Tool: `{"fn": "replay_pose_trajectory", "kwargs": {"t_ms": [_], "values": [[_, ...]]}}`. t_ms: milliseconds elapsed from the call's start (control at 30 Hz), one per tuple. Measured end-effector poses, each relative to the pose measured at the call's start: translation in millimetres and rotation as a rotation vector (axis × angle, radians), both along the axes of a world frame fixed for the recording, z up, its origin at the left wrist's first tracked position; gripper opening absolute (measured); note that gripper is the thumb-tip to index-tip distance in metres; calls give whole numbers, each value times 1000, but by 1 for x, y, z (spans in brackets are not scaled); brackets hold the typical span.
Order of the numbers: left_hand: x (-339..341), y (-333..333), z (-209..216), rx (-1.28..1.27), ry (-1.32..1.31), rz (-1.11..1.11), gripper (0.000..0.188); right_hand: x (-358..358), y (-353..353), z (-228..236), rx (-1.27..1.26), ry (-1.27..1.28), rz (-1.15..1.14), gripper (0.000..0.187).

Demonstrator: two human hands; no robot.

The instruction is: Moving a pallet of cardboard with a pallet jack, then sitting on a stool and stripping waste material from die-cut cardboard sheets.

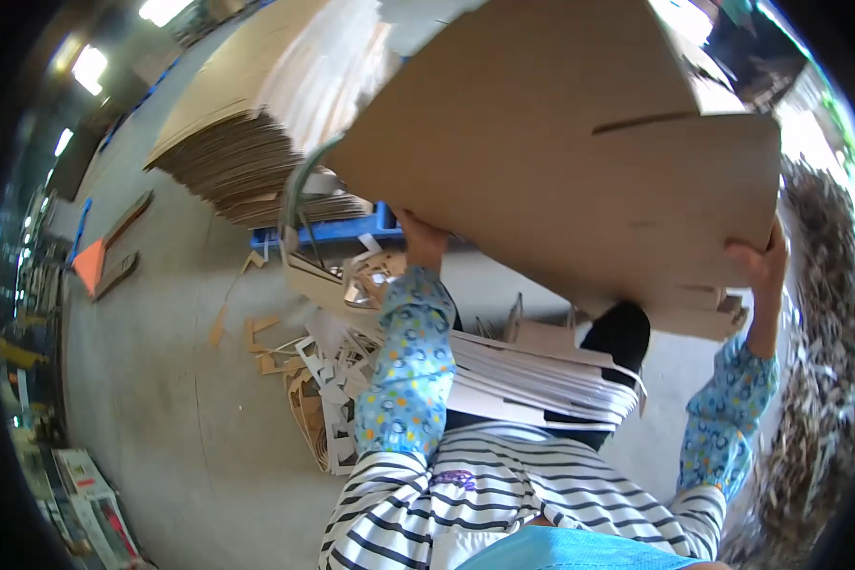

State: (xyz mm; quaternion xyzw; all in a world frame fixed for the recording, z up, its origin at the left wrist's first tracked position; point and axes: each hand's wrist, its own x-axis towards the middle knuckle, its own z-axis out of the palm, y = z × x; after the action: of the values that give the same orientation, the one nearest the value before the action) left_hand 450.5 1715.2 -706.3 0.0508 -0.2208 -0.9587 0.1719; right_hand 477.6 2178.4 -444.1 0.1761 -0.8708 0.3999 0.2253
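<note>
A large brown cardboard sheet [541, 161] is raised in front of me, with a slot and a folded or cut flap toward its right end. My left hand [425, 239] grips its lower left edge; the fingertips are hidden behind the board. My right hand [762, 261] is closed on the right edge, thumb lying on the brown face. Below the sheet, a stack of white-faced cardboard pieces [532, 380] rests across my lap. Whether the raised board is one sheet or several pressed together, I cannot tell.
A tall stack of cardboard [228, 157] sits on a blue pallet [337, 231] at the far left. A handled container [318, 285] and cardboard offcuts [328, 394] are beside my left arm. Shredded material [803, 408] is heaped to the right. An orange forked pallet jack [90, 266] stands leftward.
</note>
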Motion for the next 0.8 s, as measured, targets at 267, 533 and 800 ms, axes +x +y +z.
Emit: {"fn": "replay_pose_trajectory", "kwargs": {"t_ms": [267, 533, 800], "values": [[-4, 20, 162, -257, 152, 21, 90, -20, 97, 9, -283, 18, 41, 50], [8, 25, 270, -759, 219, 259, 62, -71, 119, -59, -584, 64, 107, 53], [18, 66, 250, -856, 148, 182, 57, -102, 134, -141, -848, -261, 346, 59]]}}
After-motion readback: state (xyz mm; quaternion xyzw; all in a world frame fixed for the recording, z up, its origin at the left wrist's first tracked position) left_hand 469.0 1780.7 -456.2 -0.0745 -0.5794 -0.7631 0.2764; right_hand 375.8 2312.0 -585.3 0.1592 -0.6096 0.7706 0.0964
